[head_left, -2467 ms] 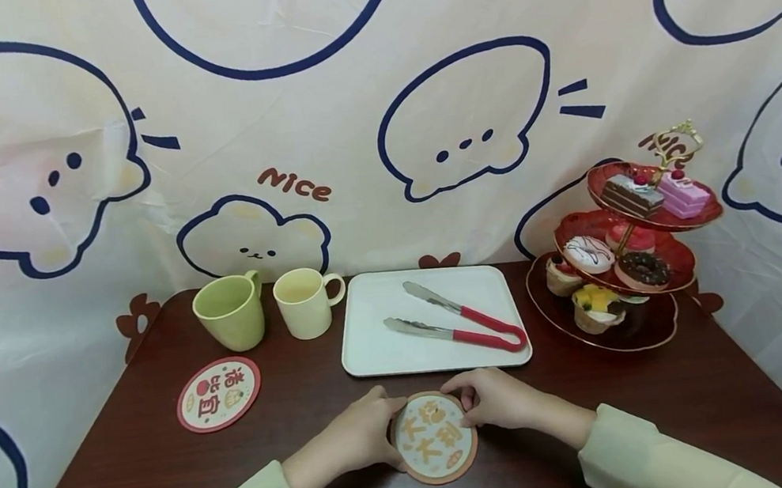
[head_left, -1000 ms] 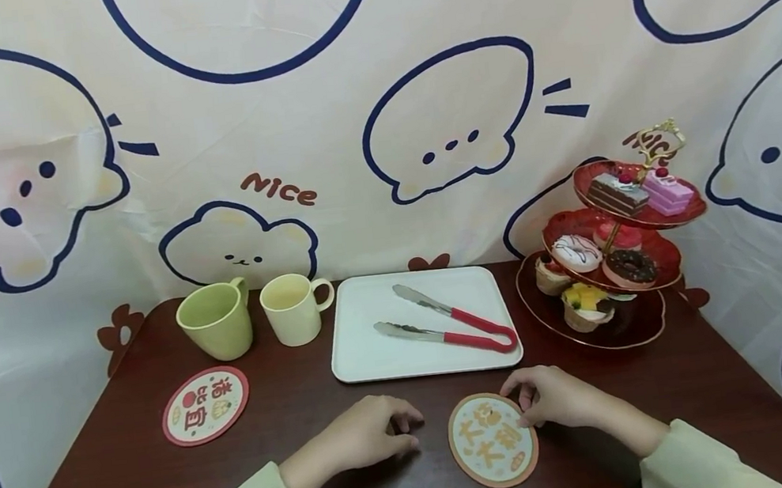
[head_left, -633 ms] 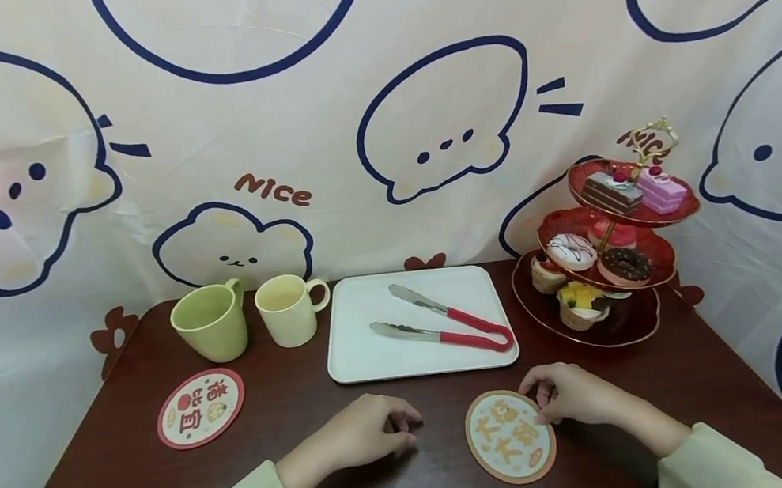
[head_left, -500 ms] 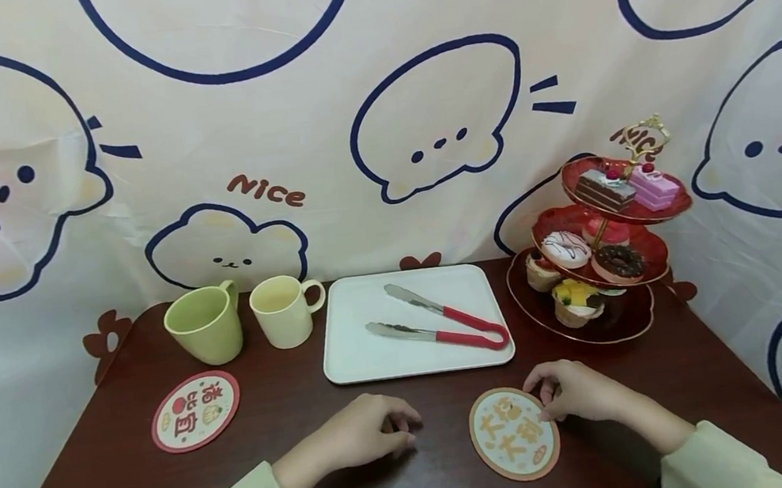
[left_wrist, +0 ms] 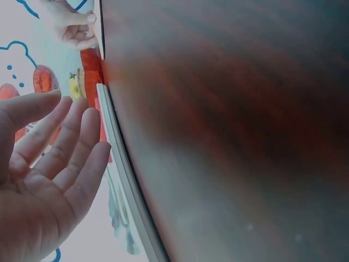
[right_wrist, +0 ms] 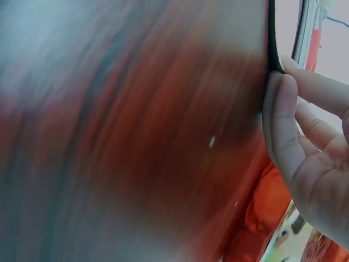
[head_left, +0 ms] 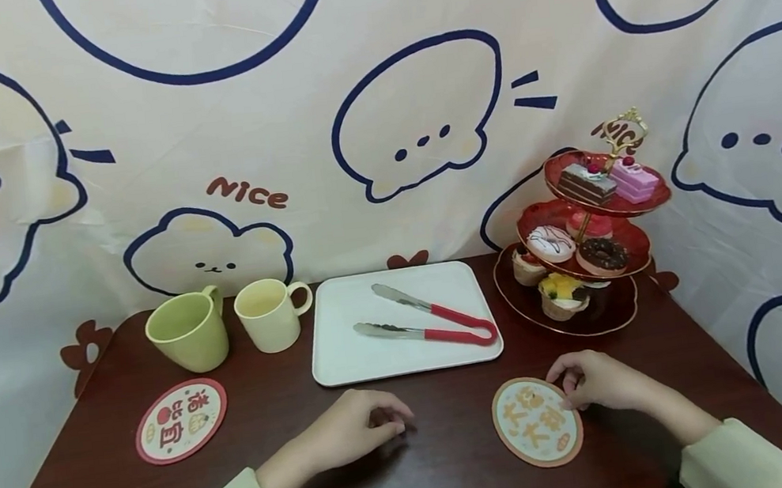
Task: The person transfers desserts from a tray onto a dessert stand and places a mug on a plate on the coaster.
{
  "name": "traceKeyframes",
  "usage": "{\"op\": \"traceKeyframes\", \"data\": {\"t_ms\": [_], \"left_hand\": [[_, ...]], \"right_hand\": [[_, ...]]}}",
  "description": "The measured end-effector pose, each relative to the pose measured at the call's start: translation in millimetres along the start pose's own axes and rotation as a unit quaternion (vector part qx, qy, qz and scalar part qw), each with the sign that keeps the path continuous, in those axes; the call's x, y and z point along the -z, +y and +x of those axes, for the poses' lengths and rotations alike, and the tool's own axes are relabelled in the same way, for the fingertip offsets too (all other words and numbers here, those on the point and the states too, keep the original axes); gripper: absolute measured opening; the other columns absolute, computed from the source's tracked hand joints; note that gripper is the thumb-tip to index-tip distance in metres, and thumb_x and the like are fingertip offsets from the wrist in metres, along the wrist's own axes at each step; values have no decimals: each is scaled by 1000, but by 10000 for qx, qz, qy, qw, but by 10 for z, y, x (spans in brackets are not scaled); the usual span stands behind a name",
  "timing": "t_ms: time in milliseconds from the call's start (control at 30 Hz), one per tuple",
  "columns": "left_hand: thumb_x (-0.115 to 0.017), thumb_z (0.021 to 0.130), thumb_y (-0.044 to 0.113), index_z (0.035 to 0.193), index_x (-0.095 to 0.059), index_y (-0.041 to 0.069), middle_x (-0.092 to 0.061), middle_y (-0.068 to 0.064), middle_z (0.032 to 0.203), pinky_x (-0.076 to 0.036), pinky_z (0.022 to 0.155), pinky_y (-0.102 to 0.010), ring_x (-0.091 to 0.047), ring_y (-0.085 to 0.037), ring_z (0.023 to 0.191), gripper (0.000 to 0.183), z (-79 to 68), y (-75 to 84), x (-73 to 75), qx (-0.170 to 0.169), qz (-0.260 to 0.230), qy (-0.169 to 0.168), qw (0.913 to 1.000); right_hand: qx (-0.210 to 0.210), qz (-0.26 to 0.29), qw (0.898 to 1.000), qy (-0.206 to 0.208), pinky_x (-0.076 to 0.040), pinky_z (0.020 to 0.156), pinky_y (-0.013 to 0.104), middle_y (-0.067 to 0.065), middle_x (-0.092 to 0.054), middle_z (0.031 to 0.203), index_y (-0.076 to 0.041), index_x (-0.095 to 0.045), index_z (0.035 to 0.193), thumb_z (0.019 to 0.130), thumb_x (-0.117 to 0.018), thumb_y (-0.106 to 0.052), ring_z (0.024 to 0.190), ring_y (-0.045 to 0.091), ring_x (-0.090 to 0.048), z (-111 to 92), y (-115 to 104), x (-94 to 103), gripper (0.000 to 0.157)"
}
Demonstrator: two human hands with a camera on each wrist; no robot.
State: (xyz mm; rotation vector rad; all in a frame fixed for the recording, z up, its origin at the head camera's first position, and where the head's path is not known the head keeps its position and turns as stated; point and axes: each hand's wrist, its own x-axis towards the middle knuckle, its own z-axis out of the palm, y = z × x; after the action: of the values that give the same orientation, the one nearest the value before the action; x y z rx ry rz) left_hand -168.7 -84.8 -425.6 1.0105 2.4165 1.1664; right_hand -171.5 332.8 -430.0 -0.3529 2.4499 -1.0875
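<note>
A round cream coaster with an orange rim and yellow lettering (head_left: 537, 422) lies near the front right of the table. My right hand (head_left: 602, 382) pinches its right edge between thumb and fingers; in the right wrist view that hand (right_wrist: 322, 169) meets the coaster's thin dark edge (right_wrist: 274, 41). My left hand (head_left: 346, 431) rests low over the table, left of the coaster and in front of the tray, holding nothing. Its fingers are loosely bent, with the palm showing in the left wrist view, where the hand (left_wrist: 49, 185) is apart from everything.
A white tray (head_left: 342, 360) bearing red-handled tongs (head_left: 454, 335) stands behind the hands. At the left are a green mug (head_left: 194, 340), a cream mug (head_left: 270, 320) and a red-rimmed coaster (head_left: 181, 421). A three-tier stand (head_left: 623, 247) with toy cakes and doughnuts rises at the back right.
Both hands held the coaster at first. The left hand has let go and stayed near its place, while the right hand has moved the coaster to the right. The head view has turned slightly right.
</note>
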Motion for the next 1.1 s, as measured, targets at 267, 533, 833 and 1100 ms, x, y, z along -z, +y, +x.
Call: {"op": "traceKeyframes", "data": {"t_ms": [267,533,833,1100], "left_hand": [[-67,98,8,110,-76,8,-75,1,104,-54,85,-30,-63,-4,94,15,-52,-30,62,-156,-132,218,9996],[-66,99,11,112,-76,7,-75,-1,108,-55,87,-33,-64,-9,101,16,-108,-66,115,-70,-232,293,9993],[-67,98,10,111,-76,6,-74,-3,105,-55,82,-30,-64,-8,97,16,-163,-148,185,-103,-364,504,9980],[-68,98,12,111,-76,7,-75,-3,105,-56,83,-31,-65,-8,97,16,-264,-206,281,48,-290,776,9965]], "right_hand": [[-162,118,9997,122,-51,59,31,6,-57,77,7,-66,111,86,-78,-2,67,22,-56,-134,195,174,29],[-170,176,9997,89,-51,60,30,6,-57,78,11,-64,113,88,-75,-3,67,18,-55,-246,342,329,31],[-245,11,9995,215,-46,58,28,6,-56,80,11,-64,113,89,-74,-2,67,14,-52,-345,498,496,29],[-452,-2,9985,305,-46,57,28,5,-55,78,12,-63,111,89,-73,0,66,13,-52,-412,640,613,27]]}}
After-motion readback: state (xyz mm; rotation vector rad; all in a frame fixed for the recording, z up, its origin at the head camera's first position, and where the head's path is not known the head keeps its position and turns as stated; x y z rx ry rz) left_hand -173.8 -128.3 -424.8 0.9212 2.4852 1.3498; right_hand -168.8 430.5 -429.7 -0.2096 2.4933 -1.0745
